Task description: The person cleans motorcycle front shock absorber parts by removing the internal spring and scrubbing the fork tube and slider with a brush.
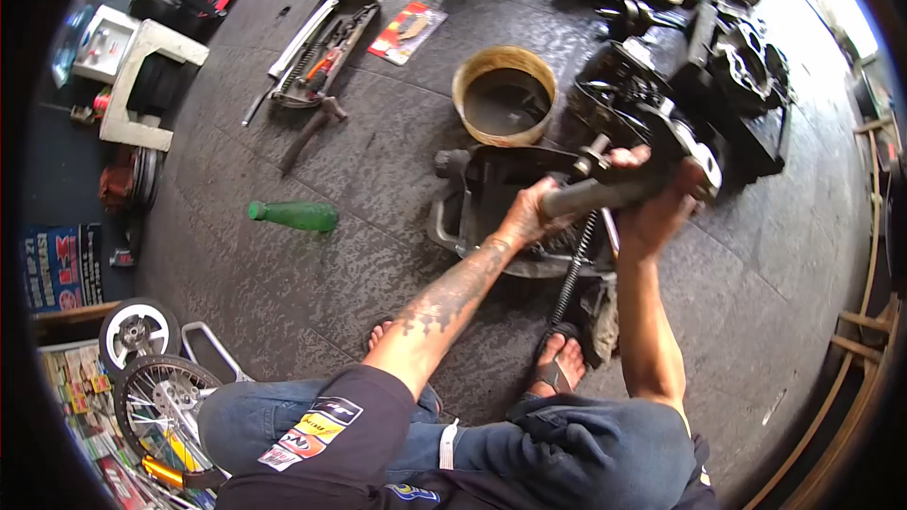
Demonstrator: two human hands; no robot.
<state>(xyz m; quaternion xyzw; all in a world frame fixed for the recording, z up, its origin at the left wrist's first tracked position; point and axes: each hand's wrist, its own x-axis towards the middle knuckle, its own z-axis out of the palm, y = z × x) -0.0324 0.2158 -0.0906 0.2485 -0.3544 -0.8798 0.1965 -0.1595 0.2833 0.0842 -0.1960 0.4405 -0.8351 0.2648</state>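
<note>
My left hand (531, 215) is wrapped round the near end of a thick grey metal tube that looks like a motorcycle fork leg (595, 195). At the tube's wider far end, my right hand (661, 208) is closed about it, partly blurred. The tube is held tilted above a dark metal pan or frame (440, 227) on the floor. Below my hands, a long coil spring (573, 276) stands slanted towards my right foot. Beside it lies a crumpled grey rag (605, 321). A round bucket (505, 140) with dark liquid stands just beyond the pan.
A green bottle (295, 216) lies on its side to the left. Beyond it are a hammer (307, 138), a tool tray (374, 4) and a packaged part (406, 33). Greasy engine parts (746, 61) crowd the far right. Wheels (170, 397) are at lower left.
</note>
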